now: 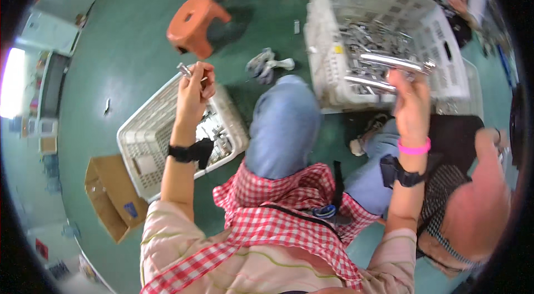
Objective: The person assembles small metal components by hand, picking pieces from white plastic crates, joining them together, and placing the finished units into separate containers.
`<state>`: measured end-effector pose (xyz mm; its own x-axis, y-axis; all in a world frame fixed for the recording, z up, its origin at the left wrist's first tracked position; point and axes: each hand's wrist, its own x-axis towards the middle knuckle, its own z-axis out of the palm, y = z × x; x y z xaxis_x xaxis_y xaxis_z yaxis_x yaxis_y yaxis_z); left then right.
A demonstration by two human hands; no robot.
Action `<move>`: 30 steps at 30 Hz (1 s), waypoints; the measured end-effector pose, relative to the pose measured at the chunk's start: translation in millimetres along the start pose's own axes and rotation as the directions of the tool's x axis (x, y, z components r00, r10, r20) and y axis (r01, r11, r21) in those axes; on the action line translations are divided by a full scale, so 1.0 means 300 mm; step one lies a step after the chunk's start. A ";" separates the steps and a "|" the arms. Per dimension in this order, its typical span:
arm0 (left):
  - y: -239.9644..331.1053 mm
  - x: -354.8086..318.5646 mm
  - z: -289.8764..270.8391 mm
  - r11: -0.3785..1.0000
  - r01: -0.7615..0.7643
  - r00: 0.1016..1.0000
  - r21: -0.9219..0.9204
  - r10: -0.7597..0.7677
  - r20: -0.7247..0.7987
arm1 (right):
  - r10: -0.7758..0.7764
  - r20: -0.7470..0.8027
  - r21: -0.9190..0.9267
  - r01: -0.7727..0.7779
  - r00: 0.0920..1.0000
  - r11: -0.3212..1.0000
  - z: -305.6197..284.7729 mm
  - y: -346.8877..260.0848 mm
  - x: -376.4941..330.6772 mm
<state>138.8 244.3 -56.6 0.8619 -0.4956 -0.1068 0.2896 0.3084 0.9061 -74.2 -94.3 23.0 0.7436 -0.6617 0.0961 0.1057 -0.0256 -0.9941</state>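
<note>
The head camera looks steeply down (fisheye, close) over knees, white baskets (167, 127) and green floor (128, 43).

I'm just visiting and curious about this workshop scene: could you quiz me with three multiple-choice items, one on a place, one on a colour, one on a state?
1. Where is the orange stool?
A. on the green floor beyond the left basket
B. inside the right crate
C. on the person's lap

2. What colour is the band on the right wrist?
A. blue
B. pink
C. yellow

3. What is the right hand doing?
A. resting flat on the floor
B. hanging open and bare
C. gripping long shiny metal handles

Answers: 1 A, it stands on the floor past the white basket. 2 B, plainly pink. 3 C, its fingers close around the handles before the white crate.
</note>
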 end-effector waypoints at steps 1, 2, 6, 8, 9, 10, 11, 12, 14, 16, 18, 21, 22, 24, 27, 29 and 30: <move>0.035 -0.001 0.125 0.995 -0.047 0.996 0.084 0.040 0.080 | 0.016 0.034 0.014 -0.016 0.999 1.000 -0.020 0.015 0.006; 0.064 0.004 0.260 0.980 -0.110 0.984 0.166 0.083 0.160 | 0.028 0.071 0.034 -0.031 0.997 0.999 -0.039 0.016 0.010; 0.151 0.051 0.694 0.746 -0.595 0.559 0.298 0.118 0.821 | -0.018 0.127 -0.060 0.025 0.992 0.998 -0.062 -0.040 0.008; 0.109 0.075 0.877 0.679 -0.600 0.534 0.422 -0.053 0.844 | -0.075 0.161 -0.015 0.078 0.984 0.997 -0.090 -0.048 0.014; 0.062 0.098 0.943 0.600 -0.707 0.445 0.374 -0.033 0.895 | -0.010 0.155 -0.110 0.027 0.988 0.994 -0.136 -0.033 0.019; 0.017 0.124 0.991 0.508 -0.801 0.355 0.316 -0.022 0.935 | -0.046 0.144 -0.169 0.070 0.988 0.983 -0.158 -0.025 0.027; -0.015 0.136 1.020 0.507 -0.812 0.325 0.289 -0.018 0.946 | -0.064 0.124 -0.118 0.079 0.990 0.990 -0.170 -0.030 0.026; -0.044 0.147 1.047 0.498 -0.814 0.346 0.299 0.001 0.938 | -0.080 0.105 -0.064 0.087 0.991 0.994 -0.181 -0.034 0.023; -0.060 0.157 1.083 0.489 -0.818 0.354 0.302 0.013 0.935 | -0.083 0.082 -0.055 0.087 0.993 0.995 -0.205 -0.049 0.022; -0.065 0.139 1.070 0.757 -0.458 0.342 0.466 -0.334 0.878 | -0.069 0.070 -0.040 0.072 0.995 0.997 -0.229 -0.044 0.021; -0.077 0.137 1.085 0.789 -0.432 0.331 0.436 -0.310 0.891 | -0.035 0.081 -0.202 0.051 0.996 0.978 -0.251 -0.024 0.020; -0.099 0.138 1.079 0.857 -0.326 0.379 0.400 -0.269 0.885 | -0.138 -0.016 -0.167 0.134 0.990 0.977 -0.235 -0.038 0.021; -0.112 0.141 1.075 0.860 -0.320 0.379 0.398 -0.268 0.886 | -0.160 -0.088 -0.113 0.150 0.983 0.982 -0.217 -0.042 0.019; -0.144 0.144 1.063 0.862 -0.347 0.509 0.370 -0.158 0.846 | -0.400 -0.180 -0.356 0.319 0.899 0.878 -0.219 -0.039 0.026; -0.180 0.123 1.068 0.816 -0.465 0.606 0.344 0.010 0.796 | -0.653 -0.098 -0.564 0.499 0.751 0.658 -0.217 -0.050 0.012; -0.199 0.121 1.062 0.740 -0.598 0.611 0.308 0.172 0.773 | -0.656 0.026 -0.493 0.581 0.754 0.648 -0.180 -0.067 -0.019; -0.207 0.124 1.057 0.742 -0.595 0.617 0.309 0.174 0.768 | -0.668 0.061 -0.522 0.594 0.742 0.612 -0.151 -0.073 -0.030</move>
<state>20.9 -50.6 12.9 0.2624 -0.8752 0.4065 -0.4263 0.2728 0.8625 -113.2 -121.7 41.5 0.5214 -0.4275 0.7385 0.1621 -0.8001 -0.5776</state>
